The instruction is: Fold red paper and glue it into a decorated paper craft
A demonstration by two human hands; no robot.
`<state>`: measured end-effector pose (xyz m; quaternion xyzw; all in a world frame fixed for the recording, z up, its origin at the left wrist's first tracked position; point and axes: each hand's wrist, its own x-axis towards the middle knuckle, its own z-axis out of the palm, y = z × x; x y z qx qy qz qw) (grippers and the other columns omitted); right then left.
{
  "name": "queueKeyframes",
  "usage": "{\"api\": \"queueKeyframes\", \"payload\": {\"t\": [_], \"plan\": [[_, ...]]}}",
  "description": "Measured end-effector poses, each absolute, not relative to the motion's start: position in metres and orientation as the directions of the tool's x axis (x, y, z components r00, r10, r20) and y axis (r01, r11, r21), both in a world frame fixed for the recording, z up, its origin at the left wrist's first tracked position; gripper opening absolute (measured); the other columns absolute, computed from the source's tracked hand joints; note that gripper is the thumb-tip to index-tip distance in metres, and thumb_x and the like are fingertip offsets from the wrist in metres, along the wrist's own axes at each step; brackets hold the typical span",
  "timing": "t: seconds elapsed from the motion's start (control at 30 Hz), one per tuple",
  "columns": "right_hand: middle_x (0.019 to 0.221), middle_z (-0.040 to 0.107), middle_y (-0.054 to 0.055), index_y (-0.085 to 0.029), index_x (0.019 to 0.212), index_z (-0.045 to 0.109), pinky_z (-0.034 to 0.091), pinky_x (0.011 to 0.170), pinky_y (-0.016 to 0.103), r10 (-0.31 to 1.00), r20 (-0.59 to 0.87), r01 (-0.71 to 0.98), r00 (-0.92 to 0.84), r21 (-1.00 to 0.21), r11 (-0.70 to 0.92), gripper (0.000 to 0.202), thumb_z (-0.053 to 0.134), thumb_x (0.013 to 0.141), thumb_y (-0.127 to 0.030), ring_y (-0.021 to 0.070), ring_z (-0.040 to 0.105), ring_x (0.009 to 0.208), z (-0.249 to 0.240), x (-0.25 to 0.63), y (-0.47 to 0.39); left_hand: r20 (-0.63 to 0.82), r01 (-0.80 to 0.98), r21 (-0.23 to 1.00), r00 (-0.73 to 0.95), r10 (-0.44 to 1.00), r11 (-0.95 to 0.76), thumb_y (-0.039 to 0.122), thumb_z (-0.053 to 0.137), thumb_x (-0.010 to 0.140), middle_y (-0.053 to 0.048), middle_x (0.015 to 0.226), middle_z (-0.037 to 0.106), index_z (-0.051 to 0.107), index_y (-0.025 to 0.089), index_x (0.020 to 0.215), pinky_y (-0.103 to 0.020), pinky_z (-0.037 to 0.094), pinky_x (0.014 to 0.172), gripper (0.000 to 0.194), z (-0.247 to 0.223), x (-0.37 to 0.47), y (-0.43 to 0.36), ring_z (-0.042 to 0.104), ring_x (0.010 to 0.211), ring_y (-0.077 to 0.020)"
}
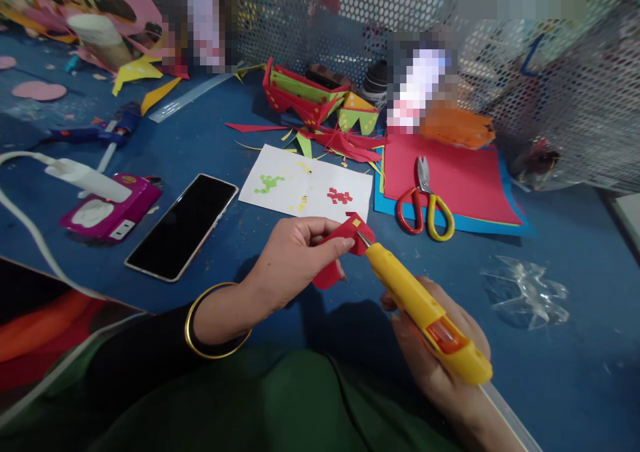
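In the head view my left hand (295,259) pinches a cut piece of red paper (327,275) between thumb and fingers. A small yellow square (357,223) lies on the red piece near its far edge. My right hand (425,345) is wrapped round a yellow glue gun (417,299). The metal tip of the gun touches or nearly touches the red paper beside the yellow square. Behind my hands lies a white sheet (287,189), with little green pieces (269,184), yellow bits (303,203) and red pieces (340,196) in separate groups.
Scissors (424,189) lie on stacked coloured sheets (465,179) at the right. A phone (183,225) and a purple power socket (107,209) with a white cable are at left. Paper glasses shapes (305,99) stand behind. Clear plastic (530,292) lies at right.
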<state>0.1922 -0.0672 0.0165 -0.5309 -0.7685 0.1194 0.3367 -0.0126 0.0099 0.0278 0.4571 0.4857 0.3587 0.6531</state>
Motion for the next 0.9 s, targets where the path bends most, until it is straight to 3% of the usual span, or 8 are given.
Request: {"api": "queueKeyframes", "payload": {"t": [0.2,0.47,0.9], "plan": [[0.077,0.068,-0.001,-0.023,0.092,0.059,0.048,0.054,0.027,0.907,0.358,0.748,-0.224,-0.533,0.395,0.019,0.050,0.101,-0.038,0.0139,0.066,0.061,0.0184,0.1924,-0.0673,-0.312,-0.008,0.945,0.277,0.909,0.327,0.024,0.074,0.084,0.004,0.055,0.067,0.077,0.013,0.093,-0.015,0.043,0.051,0.014,0.0298,-0.0125,0.0100,0.059,0.051,-0.0063],[0.072,0.065,-0.002,-0.022,0.089,0.059,0.046,0.051,0.026,0.882,0.414,0.755,-0.226,-0.498,0.427,0.023,0.049,0.102,-0.038,0.0119,0.063,0.056,0.0171,0.1922,-0.0665,-0.311,0.013,0.948,0.254,0.916,0.318,0.026,0.074,0.083,0.003,0.055,0.067,0.078,0.014,0.092,-0.016,0.044,0.051,0.016,0.0289,-0.0123,0.0109,0.058,0.051,-0.0068],[0.073,0.064,-0.001,-0.022,0.089,0.059,0.046,0.053,0.026,0.899,0.380,0.766,-0.218,-0.504,0.399,0.019,0.051,0.100,-0.036,0.0137,0.063,0.058,0.0159,0.1916,-0.0670,-0.300,0.040,0.953,0.260,0.918,0.300,0.026,0.073,0.085,0.003,0.055,0.066,0.080,0.015,0.102,-0.016,0.042,0.051,0.022,0.0313,-0.0129,0.0100,0.058,0.052,-0.0072]]}}
